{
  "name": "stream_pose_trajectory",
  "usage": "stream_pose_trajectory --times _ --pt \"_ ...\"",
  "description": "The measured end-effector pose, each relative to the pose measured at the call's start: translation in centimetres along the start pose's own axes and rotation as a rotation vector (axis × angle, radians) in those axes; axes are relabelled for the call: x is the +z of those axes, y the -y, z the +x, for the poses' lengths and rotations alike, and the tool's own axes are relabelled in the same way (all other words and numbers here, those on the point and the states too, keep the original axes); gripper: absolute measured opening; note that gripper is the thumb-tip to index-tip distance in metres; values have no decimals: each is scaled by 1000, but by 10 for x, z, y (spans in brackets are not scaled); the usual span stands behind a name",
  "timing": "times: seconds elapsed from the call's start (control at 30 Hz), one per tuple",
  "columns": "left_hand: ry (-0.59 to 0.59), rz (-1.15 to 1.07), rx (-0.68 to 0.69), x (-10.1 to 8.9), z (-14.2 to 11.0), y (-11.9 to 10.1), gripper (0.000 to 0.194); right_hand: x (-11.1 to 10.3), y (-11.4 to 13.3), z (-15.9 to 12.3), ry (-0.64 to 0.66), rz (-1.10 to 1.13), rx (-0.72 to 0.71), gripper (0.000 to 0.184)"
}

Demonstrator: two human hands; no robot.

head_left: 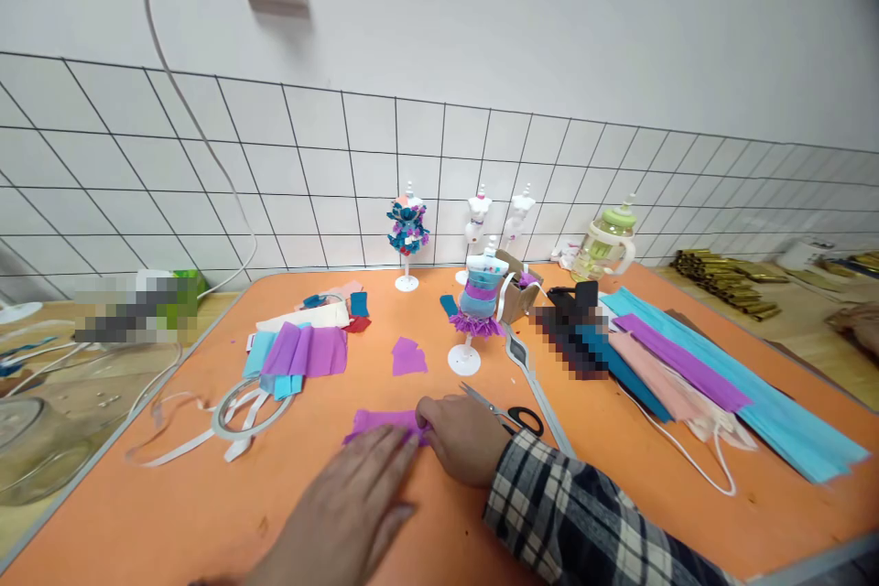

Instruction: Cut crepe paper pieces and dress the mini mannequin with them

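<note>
A strip of purple fabric (pixel 374 419) lies on the orange table in front of me. My left hand (pixel 347 494) rests on its near edge with the fingers stretched out flat. At the strip's right end, my right hand (pixel 457 435) is closed, thumb and finger pinching the fabric. Scissors (pixel 491 403) with black handles lie just beyond my right hand, partly hidden by it. A smaller purple fabric piece (pixel 409 357) lies farther back. Behind the scissors stands a mini dress form (pixel 481 288) wrapped in blue and purple strips with a purple fringe.
More mini dress forms (pixel 406 229) stand by the wall. At left are folded fabric pieces (pixel 306 352) and a ribbon roll (pixel 251 412). At right lie long fabric strips (pixel 728 375), a grey zipper (pixel 539 394) and a green-lidded bottle (pixel 608 243).
</note>
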State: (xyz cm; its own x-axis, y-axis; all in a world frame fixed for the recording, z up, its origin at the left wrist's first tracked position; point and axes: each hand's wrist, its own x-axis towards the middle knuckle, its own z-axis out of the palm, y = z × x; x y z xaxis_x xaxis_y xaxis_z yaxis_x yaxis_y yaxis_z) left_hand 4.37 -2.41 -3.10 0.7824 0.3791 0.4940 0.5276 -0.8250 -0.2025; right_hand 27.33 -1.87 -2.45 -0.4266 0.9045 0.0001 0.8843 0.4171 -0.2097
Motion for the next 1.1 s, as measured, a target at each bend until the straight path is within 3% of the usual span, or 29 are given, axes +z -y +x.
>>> stream_pose_trajectory --times 0.13,0.23,0.37,0.5,0.57,0.7,0.9,1.1 --pt "74 67 -35 5 -5 -23 70 1 -1 0 3 8 -13 15" --pt "153 7 -63 12 -9 -20 68 -1 -2 0 1 13 -12 14" --pt "346 -76 -142 9 -6 -19 63 -5 1 -3 -12 18 13 14" --pt "455 -108 -171 1 1 -23 64 -2 16 -19 -154 -11 13 23" --pt "470 -94 -168 0 1 -23 63 4 24 -30 -235 -7 -42 37" --pt "438 -75 -174 4 -2 -22 64 15 26 -48 -166 53 -18 59" --pt "395 -92 -165 11 -8 -20 63 17 9 -61 -113 51 131 64" --pt "446 -128 -207 10 -5 -20 64 22 -8 -71 -106 -21 219 59"
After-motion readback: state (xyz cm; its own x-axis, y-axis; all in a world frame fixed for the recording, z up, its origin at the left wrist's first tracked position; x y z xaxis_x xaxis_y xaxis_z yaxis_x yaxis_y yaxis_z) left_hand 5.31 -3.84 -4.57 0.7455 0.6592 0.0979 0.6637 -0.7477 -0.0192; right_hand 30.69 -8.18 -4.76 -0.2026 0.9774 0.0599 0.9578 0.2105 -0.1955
